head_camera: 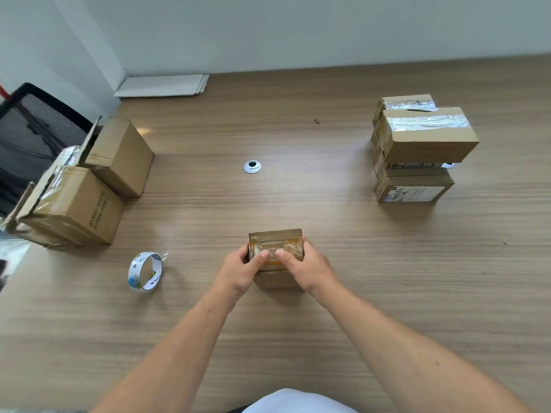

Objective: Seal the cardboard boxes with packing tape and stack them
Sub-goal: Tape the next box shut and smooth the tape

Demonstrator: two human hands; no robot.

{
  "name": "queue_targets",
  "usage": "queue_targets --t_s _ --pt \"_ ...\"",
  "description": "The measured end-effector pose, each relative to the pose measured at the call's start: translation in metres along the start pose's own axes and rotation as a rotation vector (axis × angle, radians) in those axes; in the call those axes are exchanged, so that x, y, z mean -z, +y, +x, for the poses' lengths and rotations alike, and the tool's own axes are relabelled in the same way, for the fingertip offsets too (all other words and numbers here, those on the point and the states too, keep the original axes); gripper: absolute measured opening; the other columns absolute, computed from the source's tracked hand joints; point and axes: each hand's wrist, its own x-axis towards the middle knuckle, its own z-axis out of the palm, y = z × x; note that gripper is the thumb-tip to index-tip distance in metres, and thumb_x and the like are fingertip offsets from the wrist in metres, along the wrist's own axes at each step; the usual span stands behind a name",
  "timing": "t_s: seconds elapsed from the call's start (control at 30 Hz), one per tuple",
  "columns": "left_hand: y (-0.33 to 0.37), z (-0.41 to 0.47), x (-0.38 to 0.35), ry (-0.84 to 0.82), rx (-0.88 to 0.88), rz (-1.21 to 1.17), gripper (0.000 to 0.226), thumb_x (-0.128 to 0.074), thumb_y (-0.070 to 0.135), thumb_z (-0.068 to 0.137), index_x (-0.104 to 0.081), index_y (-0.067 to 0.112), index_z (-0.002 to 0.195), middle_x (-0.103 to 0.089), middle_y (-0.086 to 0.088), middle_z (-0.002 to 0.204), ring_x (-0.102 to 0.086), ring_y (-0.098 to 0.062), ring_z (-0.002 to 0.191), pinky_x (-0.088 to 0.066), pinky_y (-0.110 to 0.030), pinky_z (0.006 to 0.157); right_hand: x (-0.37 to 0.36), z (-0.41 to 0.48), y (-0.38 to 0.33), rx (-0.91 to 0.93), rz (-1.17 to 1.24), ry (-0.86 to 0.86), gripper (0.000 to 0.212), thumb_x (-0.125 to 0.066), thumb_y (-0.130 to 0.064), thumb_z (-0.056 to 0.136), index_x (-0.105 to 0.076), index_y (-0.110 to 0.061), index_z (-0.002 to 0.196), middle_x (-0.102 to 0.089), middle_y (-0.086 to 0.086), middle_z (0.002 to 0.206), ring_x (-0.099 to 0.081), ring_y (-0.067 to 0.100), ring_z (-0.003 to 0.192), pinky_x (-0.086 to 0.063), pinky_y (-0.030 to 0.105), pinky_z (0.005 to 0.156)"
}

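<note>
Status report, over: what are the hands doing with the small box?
Left hand, right hand both grip box, thumbs pressing taped top. Tape roll idle, left. Stack right, nothing between.

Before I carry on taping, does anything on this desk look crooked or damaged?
Yes. The stack on the right is askew: its top box overhangs those below. The near box on the left has open flaps and crumpled tape. The small box you hold looks intact.

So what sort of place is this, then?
Probably an office used for packing parcels: a wood-grain desk with a round cable grommet, a mesh-backed office chair at its left end, and a roll of packing tape left of the small box held by the left hand and right hand.
</note>
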Motion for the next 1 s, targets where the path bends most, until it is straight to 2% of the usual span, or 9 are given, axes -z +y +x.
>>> queue_targets --t_s 0.1,0.3,0.37,0.47,0.53,0.6,0.77,0.9,1.0 --pt "-0.006 -0.003 -0.005 0.07 -0.034 0.06 0.02 -0.063 0.018 0.099 -0.071 0.021 0.118 -0.077 0.011 0.102 -0.071 -0.011 0.101 -0.054 -0.029 0.093 -0.009 -0.003 -0.006 0.001 -0.119 0.096 0.053 -0.071 -0.051 0.088 -0.053 -0.024 0.13 -0.07 -0.003 0.112 -0.063 0.02 0.104 -0.043 0.027 0.084" --pt "-0.006 0.0 -0.003 0.019 0.082 -0.156 0.027 -0.052 0.006 0.103 -0.068 0.008 0.125 -0.074 -0.008 0.118 -0.067 -0.022 0.113 -0.05 -0.035 0.104 -0.004 -0.001 0.003 0.044 -0.061 0.08 0.033 -0.067 -0.04 0.094 -0.063 -0.024 0.122 -0.073 -0.008 0.105 -0.066 0.015 0.102 -0.05 0.029 0.092" --pt "-0.003 0.001 -0.001 0.003 0.141 -0.209 0.028 -0.049 0.004 0.103 -0.069 0.009 0.122 -0.074 -0.007 0.117 -0.069 -0.018 0.107 -0.054 -0.027 0.096 -0.001 0.0 0.004 0.043 -0.041 0.063 0.033 -0.065 -0.039 0.096 -0.064 -0.023 0.125 -0.073 -0.008 0.107 -0.066 0.014 0.104 -0.05 0.03 0.095" --pt "0.003 0.001 0.003 -0.021 0.2 -0.235 0.03 -0.048 0.003 0.103 -0.068 0.011 0.124 -0.075 -0.004 0.114 -0.071 -0.01 0.097 -0.055 -0.019 0.082 0.001 0.002 0.009 0.009 -0.017 0.03 0.055 -0.06 -0.049 0.094 -0.057 -0.022 0.142 -0.071 -0.007 0.123 -0.063 0.013 0.116 -0.047 0.033 0.105" --pt "0.003 0.001 0.005 -0.044 0.209 -0.243 0.031 -0.048 0.004 0.103 -0.068 0.011 0.126 -0.075 -0.003 0.117 -0.07 -0.012 0.102 -0.053 -0.022 0.086 0.003 0.004 0.012 -0.004 0.028 0.009 0.078 -0.055 -0.065 0.082 -0.052 -0.023 0.147 -0.065 -0.007 0.136 -0.059 0.011 0.125 -0.044 0.035 0.111" --pt "0.0 0.001 0.009 -0.064 0.206 -0.257 0.033 -0.047 0.004 0.104 -0.066 0.011 0.129 -0.073 -0.005 0.121 -0.068 -0.013 0.106 -0.052 -0.022 0.087 0.004 0.008 0.018 -0.02 0.109 -0.013 0.088 -0.054 -0.072 0.074 -0.051 -0.024 0.148 -0.062 -0.009 0.14 -0.057 0.008 0.128 -0.043 0.037 0.113" --pt "-0.002 -0.002 0.007 -0.065 0.172 -0.284 0.034 -0.045 0.004 0.105 -0.063 0.016 0.131 -0.073 -0.001 0.122 -0.067 -0.009 0.106 -0.053 -0.021 0.093 0.01 0.008 0.018 -0.045 0.262 -0.079 0.057 -0.066 -0.039 0.094 -0.054 -0.018 0.146 -0.064 -0.01 0.136 -0.058 0.005 0.127 -0.04 0.035 0.117" --pt "-0.004 0.0 0.011 0.012 0.131 -0.31 0.033 -0.042 0.002 0.105 -0.064 0.014 0.128 -0.075 -0.001 0.113 -0.07 -0.007 0.096 -0.055 -0.019 0.081 0.021 0.006 0.009 -0.042 0.303 -0.052 0.057 -0.065 -0.036 0.098 -0.048 -0.019 0.149 -0.056 -0.005 0.145 -0.052 0.007 0.131 -0.036 0.026 0.115" --pt "-0.006 -0.002 0.018 0.088 0.162 -0.433 0.032 -0.043 0.0 0.104 -0.068 0.012 0.12 -0.077 -0.003 0.102 -0.072 -0.009 0.083 -0.055 -0.021 0.071 0.03 0.007 0.013 -0.052 0.267 0.047 0.062 -0.059 -0.046 0.098 -0.044 -0.022 0.153 -0.049 -0.001 0.151 -0.044 0.008 0.135 -0.031 0.024 0.109"
